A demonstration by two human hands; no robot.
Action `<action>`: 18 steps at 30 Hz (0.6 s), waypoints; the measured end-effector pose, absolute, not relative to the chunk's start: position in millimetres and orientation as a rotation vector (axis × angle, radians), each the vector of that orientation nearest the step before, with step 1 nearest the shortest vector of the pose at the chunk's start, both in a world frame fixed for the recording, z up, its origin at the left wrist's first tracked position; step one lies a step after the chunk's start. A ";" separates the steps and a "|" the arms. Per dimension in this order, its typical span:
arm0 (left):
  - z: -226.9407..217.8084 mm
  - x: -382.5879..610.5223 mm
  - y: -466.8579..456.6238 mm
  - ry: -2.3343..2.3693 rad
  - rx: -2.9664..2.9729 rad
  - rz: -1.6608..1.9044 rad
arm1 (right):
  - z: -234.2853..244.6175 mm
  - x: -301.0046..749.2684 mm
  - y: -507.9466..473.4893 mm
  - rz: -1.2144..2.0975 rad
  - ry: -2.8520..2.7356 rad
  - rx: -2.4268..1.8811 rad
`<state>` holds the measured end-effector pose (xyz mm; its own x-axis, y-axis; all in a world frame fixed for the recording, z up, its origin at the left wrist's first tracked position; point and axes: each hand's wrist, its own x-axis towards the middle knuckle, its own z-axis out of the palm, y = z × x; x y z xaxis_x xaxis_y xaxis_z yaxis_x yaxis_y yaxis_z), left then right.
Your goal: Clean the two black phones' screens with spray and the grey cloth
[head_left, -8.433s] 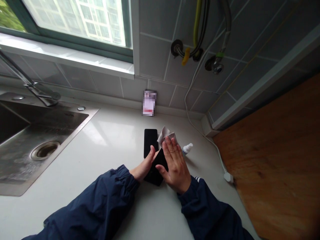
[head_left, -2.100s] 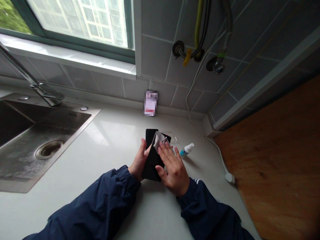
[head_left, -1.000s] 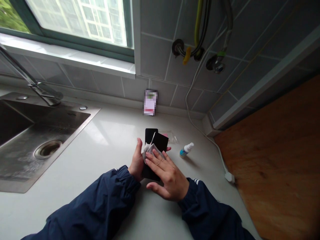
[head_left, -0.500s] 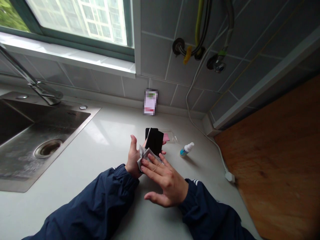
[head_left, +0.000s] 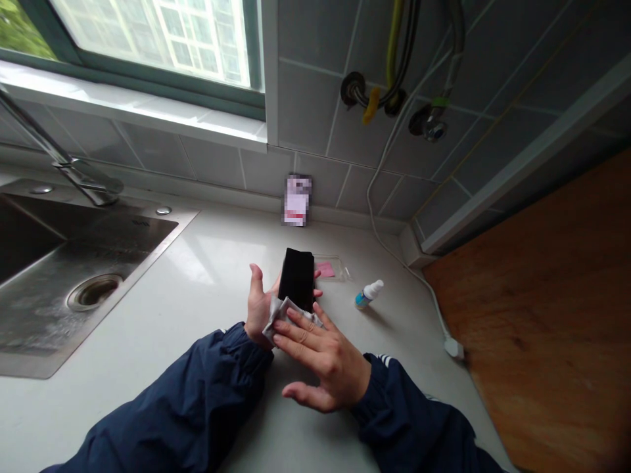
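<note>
My left hand (head_left: 259, 305) is raised with a black smartphone (head_left: 297, 279) standing on its palm and fingers behind it. A crumpled grey wiping cloth (head_left: 283, 320) lies against the phone's lower end. My right hand (head_left: 323, 364) presses on that cloth with spread fingers, its thumb off to the side. Any second black slab is hidden behind the held phone, or I cannot tell where it is. A clear plastic sleeve (head_left: 329, 269) with a pink slip lies just beyond the phone.
A small white-capped spray bottle (head_left: 367, 295) stands on the white counter (head_left: 187, 276) to the right. A steel sink (head_left: 73, 282) with a faucet (head_left: 86, 180) is on the left. A pixelated card (head_left: 297, 200) leans on the tiled wall, and a wooden board (head_left: 532, 315) lies right.
The phone now stands more upright on my left palm. The cloth has slid toward its lower end, and my right hand has drawn back toward me. Only one black slab shows now.
</note>
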<state>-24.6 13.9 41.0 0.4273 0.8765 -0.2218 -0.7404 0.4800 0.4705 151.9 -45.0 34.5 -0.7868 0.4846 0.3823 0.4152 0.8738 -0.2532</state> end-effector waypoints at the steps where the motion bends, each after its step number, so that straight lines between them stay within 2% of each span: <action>1: 41.1 -23.6 13.0 0.475 0.324 1.027 | 33.4 151.4 -45.2 0.201 -2.598 -0.674; 9: 41.7 -12.2 3.0 0.481 0.375 0.986 | 29.8 150.0 -43.6 0.100 -2.548 -0.861; 18: 17.4 -0.7 -1.9 0.424 0.590 0.922 | 22.3 154.0 -37.3 -0.002 -2.343 -1.114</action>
